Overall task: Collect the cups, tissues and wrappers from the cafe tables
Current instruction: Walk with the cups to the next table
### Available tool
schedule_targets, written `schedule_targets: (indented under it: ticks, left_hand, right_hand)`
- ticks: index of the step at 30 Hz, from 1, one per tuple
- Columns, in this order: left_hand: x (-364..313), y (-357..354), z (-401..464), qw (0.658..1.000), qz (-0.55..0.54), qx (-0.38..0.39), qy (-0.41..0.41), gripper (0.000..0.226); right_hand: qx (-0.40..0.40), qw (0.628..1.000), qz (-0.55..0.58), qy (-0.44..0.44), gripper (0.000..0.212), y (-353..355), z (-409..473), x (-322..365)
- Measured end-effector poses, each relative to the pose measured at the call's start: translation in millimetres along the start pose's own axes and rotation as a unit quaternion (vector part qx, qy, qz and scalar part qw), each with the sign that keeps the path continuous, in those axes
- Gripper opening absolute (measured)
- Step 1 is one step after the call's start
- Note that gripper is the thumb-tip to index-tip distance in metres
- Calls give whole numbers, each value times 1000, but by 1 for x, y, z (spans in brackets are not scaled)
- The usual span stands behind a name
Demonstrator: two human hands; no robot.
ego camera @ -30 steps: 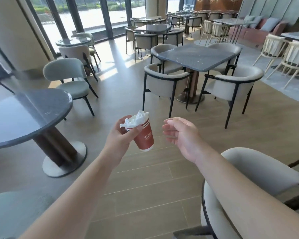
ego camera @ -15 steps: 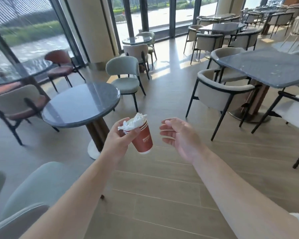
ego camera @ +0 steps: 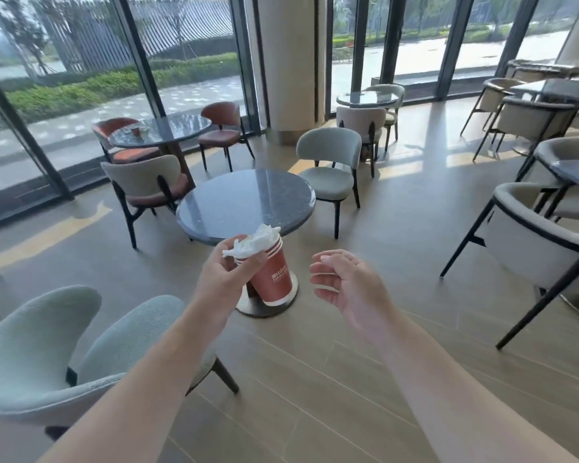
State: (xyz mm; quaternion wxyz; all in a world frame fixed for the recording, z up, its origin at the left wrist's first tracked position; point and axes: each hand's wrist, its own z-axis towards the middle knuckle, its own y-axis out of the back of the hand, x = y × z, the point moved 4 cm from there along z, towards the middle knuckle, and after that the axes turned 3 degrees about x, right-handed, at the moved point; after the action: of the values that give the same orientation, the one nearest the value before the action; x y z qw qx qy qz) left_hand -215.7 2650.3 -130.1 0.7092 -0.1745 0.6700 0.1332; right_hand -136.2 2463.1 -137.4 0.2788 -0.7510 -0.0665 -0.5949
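**Red paper cup held in the left hand, right hand free**

Red paper with thin white rings near the rim: this was the cup [ego camera: 272,277] that we saw in the head view. The left hand [ego camera: 226,282] held it in the air, tilted, with the thumb and fingers curled around its upper part. A crumpled white tissue [ego camera: 253,240] stuck out of the cup's mouth and touched the fingertips of that hand. The right hand [ego camera: 350,289] was beside the cup but apart from it; its fingers were loosely curled and a little spread, and they held nothing.

Behind the cup stood a round dark table [ego camera: 246,203] with grey chairs near it. Farther back, by the window, a second round table [ego camera: 161,130] carried a small brown cup [ego camera: 135,130] and something pale beside it, too small for us to tell.
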Motion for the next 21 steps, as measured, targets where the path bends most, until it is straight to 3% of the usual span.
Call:
schedule_targets:
  ticks: [7,13,21]
  left_hand:
    - [2,106,33,999,-11,-43,-8,70]
    - [-4,217,55,996,-23,-86,-12,90]
    - [-3,341,53,988,-34,-148,-12,93]
  right_hand:
    - [31,999,-17,-12,14,-93,56,-22]
    - [64,997,-33,-29,13,-192,102,-48]
    - [144,986,-65,-48,13,-315,143,-87]
